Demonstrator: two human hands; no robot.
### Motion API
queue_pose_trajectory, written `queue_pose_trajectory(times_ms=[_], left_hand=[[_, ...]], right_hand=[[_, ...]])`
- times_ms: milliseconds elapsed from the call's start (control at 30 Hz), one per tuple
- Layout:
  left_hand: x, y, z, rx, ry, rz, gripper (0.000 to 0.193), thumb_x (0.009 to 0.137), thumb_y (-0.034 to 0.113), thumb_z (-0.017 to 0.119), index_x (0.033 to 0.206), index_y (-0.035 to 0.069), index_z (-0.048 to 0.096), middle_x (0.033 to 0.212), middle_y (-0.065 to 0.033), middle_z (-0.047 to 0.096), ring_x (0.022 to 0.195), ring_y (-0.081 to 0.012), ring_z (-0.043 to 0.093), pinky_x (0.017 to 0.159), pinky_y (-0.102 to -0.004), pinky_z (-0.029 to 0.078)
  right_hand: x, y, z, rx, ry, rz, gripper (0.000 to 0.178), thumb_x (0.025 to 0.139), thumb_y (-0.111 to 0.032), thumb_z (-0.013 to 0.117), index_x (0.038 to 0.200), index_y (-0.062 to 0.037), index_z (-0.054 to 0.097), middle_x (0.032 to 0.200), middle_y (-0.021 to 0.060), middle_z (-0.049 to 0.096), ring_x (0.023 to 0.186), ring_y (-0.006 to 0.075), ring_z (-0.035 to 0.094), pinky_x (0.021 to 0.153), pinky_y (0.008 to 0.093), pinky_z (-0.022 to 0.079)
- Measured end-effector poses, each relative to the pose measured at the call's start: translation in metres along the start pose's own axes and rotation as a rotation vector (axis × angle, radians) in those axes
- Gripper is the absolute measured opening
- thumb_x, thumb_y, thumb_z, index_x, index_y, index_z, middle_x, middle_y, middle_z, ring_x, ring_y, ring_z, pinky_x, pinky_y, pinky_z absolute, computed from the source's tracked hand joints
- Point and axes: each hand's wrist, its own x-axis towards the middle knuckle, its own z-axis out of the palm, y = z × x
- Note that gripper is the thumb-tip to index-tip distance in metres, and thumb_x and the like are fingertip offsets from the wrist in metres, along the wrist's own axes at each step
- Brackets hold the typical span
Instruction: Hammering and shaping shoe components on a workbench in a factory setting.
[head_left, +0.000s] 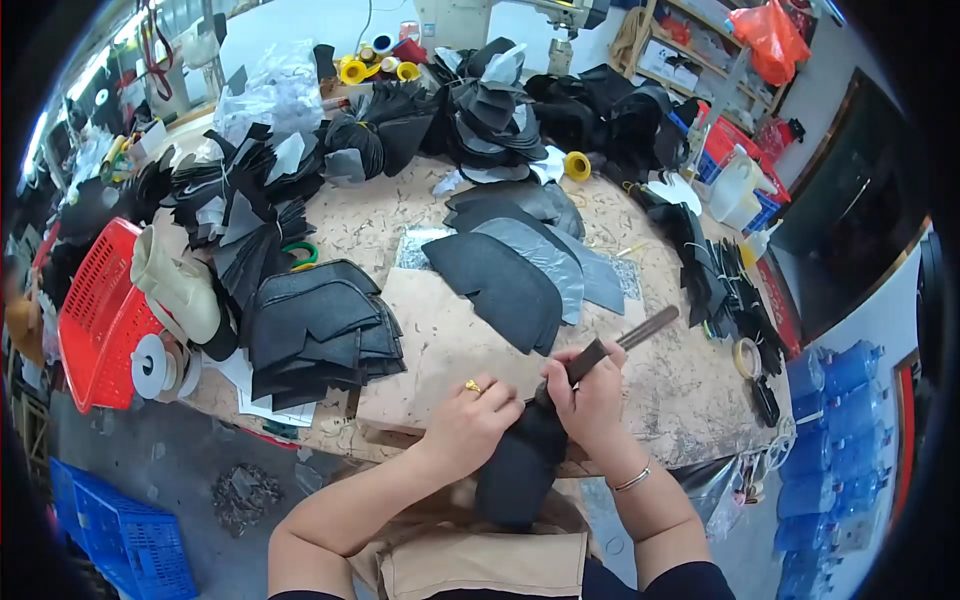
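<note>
My right hand (590,395) is closed around a dark hammer-like tool (648,327), whose brown handle sticks out to the far right past my fingers. A black leather-like piece (520,470) hangs over the table's front edge toward my lap. My left hand (472,425), with a gold ring on one finger, has its fingers curled and pinched at the upper left edge of that piece. Beyond my hands, overlapping black cut pieces (500,290) lie fanned out with a grey piece (545,262) among them. A stack of black pieces (320,325) lies to the left.
A pale work board (430,335) rests on the table. Bundles of black pieces (490,120) line its back. A cream boot (175,285), red basket (95,320) and white reel (155,365) crowd the left. A tape roll (745,360) lies right, near blue water jugs (835,450).
</note>
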Motion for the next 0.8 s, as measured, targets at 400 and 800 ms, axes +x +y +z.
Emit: queue_pose_trajectory(times_ms=[400,800], left_hand=[[-0.003,0.003,0.002,0.176,-0.02,0.06,0.02,0.078,0.014,0.057,0.096,0.008,0.064,0.095,-0.0055,0.06,0.098,-0.022,0.059,0.082,-0.035,0.046],[-0.01,0.012,-0.006,0.179,0.046,-0.025,0.024,0.074,0.011,0.061,0.098,0.01,0.067,0.094,-0.001,0.062,0.096,-0.0199,0.059,0.078,-0.0336,0.045]], right_hand=[[0.007,-0.014,-0.014,0.072,0.085,-0.023,0.006,0.079,-0.009,0.068,0.08,-0.0099,0.062,0.077,0.0029,0.063,0.072,0.0242,0.056,0.079,0.039,0.038],[0.002,-0.008,0.002,0.048,-0.016,-0.044,0.012,0.08,-0.012,0.07,0.085,-0.0081,0.06,0.076,0.0027,0.063,0.071,0.0252,0.058,0.081,0.041,0.039]])
